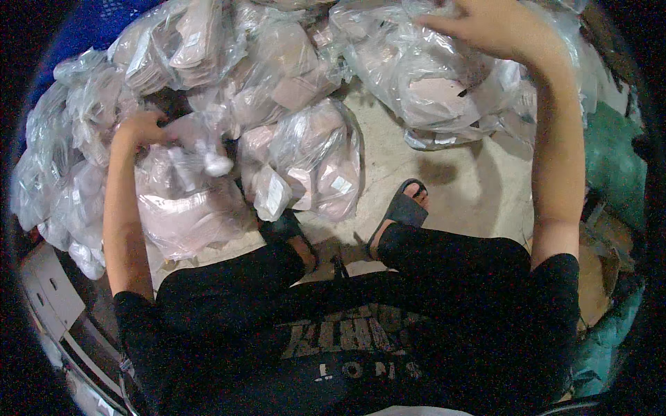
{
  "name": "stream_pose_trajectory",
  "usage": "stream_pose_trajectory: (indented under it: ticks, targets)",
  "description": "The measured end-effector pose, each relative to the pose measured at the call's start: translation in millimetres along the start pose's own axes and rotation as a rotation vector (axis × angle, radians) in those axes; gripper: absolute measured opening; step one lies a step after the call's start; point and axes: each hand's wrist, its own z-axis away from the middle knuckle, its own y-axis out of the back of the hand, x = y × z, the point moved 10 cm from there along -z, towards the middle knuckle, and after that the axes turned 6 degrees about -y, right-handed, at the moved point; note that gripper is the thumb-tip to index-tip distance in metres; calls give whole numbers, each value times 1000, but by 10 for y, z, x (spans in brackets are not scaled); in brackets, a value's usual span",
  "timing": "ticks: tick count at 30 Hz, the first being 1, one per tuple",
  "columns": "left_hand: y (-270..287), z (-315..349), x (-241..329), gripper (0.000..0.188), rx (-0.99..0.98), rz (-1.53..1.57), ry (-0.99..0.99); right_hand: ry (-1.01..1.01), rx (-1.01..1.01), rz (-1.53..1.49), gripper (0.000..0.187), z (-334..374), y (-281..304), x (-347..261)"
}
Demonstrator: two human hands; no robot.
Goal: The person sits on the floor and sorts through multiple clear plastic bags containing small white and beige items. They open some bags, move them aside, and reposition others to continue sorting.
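Observation:
My left hand (141,130) is closed, its fingers curled at the gathered top of a clear plastic bag (191,225) at the left. Pale pink flat pieces show through that bag's film. Part of the left fingertips is hidden by the plastic and shadow. At the upper right my right hand (485,29) reaches over another large clear bag (437,97) of pale pink pieces. Its thumb and fingers are apart, and some fingers run out of the picture at the top. Between the two, a smaller filled bag (312,163) with white labels stands on the floor.
More filled clear bags (62,159) pile up along the left and the back. A blue sheet (76,28) lies at the far left corner. Green sacks (614,159) and brown cardboard (603,256) line the right side. My sandalled feet (409,208) rest on the pale floor (385,132).

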Motion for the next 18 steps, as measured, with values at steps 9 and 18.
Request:
stream_pose_trajectory:
  ticks: [9,18]
  targets:
    - [397,34,787,41,260,141,-281,-225,518,-4,72,154,30,584]
    - [-1045,639,2743,50,128,-260,-1046,-172,436,-467,74,-229,-256,924]
